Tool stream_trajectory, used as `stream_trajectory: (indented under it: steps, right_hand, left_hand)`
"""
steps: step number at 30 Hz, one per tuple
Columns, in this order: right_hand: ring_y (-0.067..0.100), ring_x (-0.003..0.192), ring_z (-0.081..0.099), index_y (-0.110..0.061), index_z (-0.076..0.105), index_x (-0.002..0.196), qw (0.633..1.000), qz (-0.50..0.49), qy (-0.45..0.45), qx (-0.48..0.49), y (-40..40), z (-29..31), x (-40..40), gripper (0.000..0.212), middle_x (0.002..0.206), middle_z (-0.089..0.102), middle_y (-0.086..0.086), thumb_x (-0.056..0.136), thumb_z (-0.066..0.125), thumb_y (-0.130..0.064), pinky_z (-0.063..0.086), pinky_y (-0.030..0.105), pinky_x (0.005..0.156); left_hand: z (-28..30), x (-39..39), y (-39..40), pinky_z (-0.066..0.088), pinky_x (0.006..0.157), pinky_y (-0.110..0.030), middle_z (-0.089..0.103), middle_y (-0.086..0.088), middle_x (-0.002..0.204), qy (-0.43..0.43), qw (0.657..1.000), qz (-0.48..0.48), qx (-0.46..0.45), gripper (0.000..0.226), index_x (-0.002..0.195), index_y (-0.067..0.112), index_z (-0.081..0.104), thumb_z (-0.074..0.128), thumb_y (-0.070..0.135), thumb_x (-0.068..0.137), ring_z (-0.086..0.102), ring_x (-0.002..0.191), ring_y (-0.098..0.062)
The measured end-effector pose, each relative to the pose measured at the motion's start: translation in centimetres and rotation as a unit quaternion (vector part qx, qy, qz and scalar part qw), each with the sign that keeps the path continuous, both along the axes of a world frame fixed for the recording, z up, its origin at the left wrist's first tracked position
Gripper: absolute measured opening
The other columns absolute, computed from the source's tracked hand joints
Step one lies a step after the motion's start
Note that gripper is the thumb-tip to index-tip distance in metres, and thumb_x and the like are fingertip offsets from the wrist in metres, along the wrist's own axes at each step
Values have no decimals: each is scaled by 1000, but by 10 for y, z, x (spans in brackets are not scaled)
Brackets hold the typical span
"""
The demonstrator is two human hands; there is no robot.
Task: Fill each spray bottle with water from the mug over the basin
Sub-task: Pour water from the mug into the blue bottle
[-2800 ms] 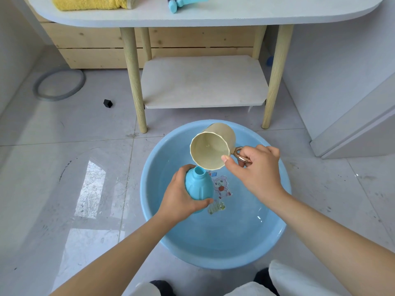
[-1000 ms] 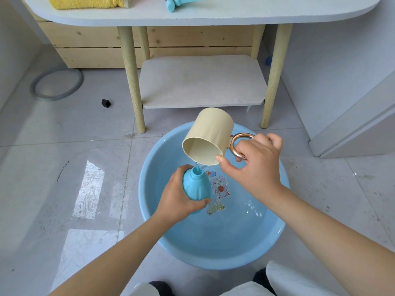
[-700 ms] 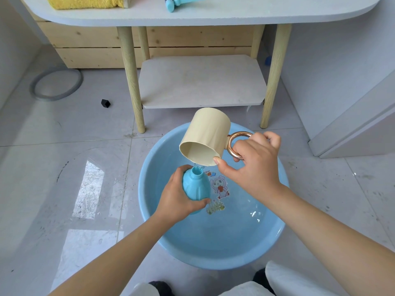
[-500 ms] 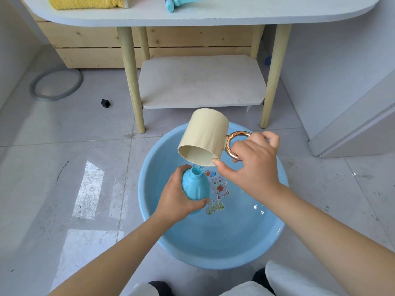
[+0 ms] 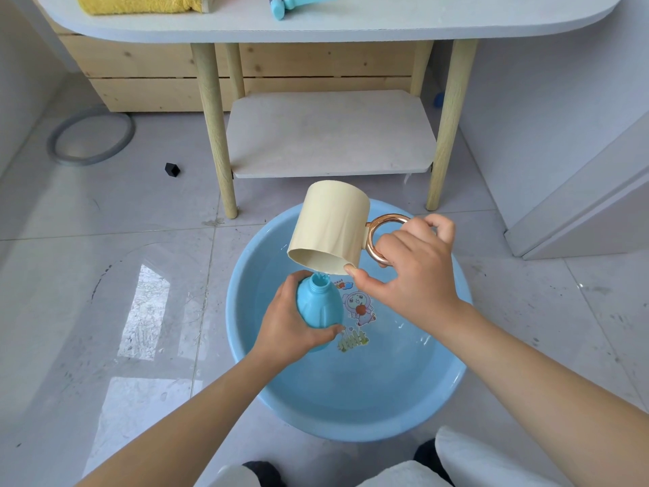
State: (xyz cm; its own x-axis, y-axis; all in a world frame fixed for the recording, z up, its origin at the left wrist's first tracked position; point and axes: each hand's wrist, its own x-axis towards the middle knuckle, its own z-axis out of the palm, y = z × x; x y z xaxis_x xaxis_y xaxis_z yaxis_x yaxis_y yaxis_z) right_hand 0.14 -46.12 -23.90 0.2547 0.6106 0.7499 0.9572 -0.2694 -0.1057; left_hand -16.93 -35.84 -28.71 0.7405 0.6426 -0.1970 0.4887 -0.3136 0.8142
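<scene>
Your left hand had its grip wrapped around the blue spray bottle, holding it upright with its open neck over the blue basin on the floor. Your right hand grasped the cream mug by its copper ring handle, thumb against the rim. The mug was tipped steeply, mouth down just above the bottle's neck, with a thin stream of water running in. The basin held shallow water and sat just before the table, whose top carried a yellow towel at its left edge.
</scene>
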Motion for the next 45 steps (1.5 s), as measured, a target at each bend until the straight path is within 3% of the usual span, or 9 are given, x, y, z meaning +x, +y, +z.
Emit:
stream_trajectory:
  steps: [6,15,20,23,28,32,37,39,45]
  right_hand:
    - [18,64,39,-13,42,55,1000,-11,28,-3,0,1,-2,47,51,39,-6,77,65,-47,28,34,82]
    - [19,58,42,-21,35,52,955,-109,274,-42,-6,-16,6,48,46,36,-10,75,50,-61,19,27,73]
    - [21,53,43,-23,39,49,951,-172,169,-194,-19,-43,23,43,41,39,-10,70,62,-53,17,30,69]
    - [23,52,47,-14,49,44,920,-192,90,-330,-25,-56,26,45,38,46,-2,64,77,-44,22,34,72]
    - [23,51,49,-10,51,41,891,-177,45,-416,-29,-66,26,44,39,48,3,47,86,-35,26,35,72]
    - [19,62,50,-14,58,50,859,-167,44,-482,-29,-73,21,39,49,57,0,62,76,-47,23,32,77]
    - [19,83,44,-24,61,74,867,-170,205,-421,-26,-62,16,37,70,63,-4,85,49,-56,19,31,82]
    - [19,77,50,-23,52,64,865,-190,274,-376,-26,-58,16,40,62,57,-5,85,50,-58,19,32,78]
    - [20,52,33,-20,24,54,769,-213,533,-280,-21,-39,20,56,49,27,-4,84,57,-52,26,33,67]
  left_hand:
    - [-1,-1,1,45,77,-18,53,15,113,-5,1000,3,-4,82,117,40,35,89,35,55,53,99,-5]
    - [-2,-4,1,42,71,-8,50,22,113,-21,999,22,-18,82,115,42,37,90,32,53,51,102,2]
    - [0,-7,2,39,76,-1,46,28,116,-26,999,16,-19,94,123,42,34,92,32,50,47,104,12]
    - [-1,-7,1,37,79,-2,47,21,117,-16,1000,6,-5,90,121,40,37,92,33,50,48,103,5]
    - [-5,-7,0,38,78,-7,49,15,116,-16,1000,19,-2,81,115,38,39,91,31,53,49,101,1]
    - [-3,-5,3,45,78,-18,53,17,112,-13,999,33,-8,82,115,40,36,90,31,54,53,99,-7]
    - [-4,-5,4,50,78,-25,55,17,108,-14,999,39,-7,79,112,40,38,90,33,53,56,98,-7]
    - [-4,-5,3,48,78,-23,54,16,109,-14,999,36,-5,79,112,40,38,90,33,54,55,98,-8]
    - [-3,-4,1,41,72,-11,53,18,109,-15,999,33,-7,78,111,40,38,90,33,54,54,97,-4]
